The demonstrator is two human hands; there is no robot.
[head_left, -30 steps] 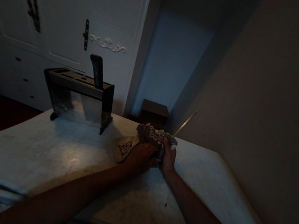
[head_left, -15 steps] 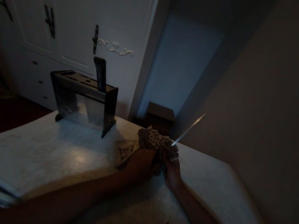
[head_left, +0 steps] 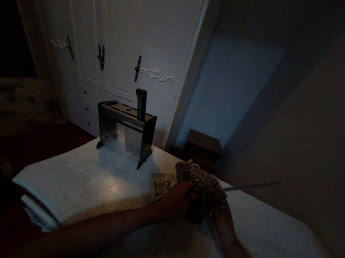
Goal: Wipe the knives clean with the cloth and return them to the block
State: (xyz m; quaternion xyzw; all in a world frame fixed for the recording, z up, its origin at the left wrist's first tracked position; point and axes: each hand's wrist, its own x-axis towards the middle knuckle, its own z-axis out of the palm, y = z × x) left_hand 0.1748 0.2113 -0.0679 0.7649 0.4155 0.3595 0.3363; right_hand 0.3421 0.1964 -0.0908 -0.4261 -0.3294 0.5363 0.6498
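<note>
A brown-and-beige patterned cloth (head_left: 199, 177) is bunched over my hands above the table. From its right side a long narrow knife blade (head_left: 251, 186) sticks out, pointing right and slightly up. My left hand (head_left: 176, 201) is closed at the cloth's left side, around what looks like the knife's dark handle, mostly hidden. My right hand (head_left: 225, 225) grips the cloth from below, close to where the blade emerges. One flap of the cloth hangs to the left, beside my left hand.
A knife block (head_left: 124, 115) with clear sides and one black-handled knife (head_left: 141, 104) stands at the back of the white table (head_left: 100, 187). Behind are a white wardrobe (head_left: 164, 36) and a dark low cabinet (head_left: 205, 141). A wall rises at the right.
The blade has swung from pointing steeply up to lying nearly level toward the right. My view has turned left, so everything sits further right in it.
</note>
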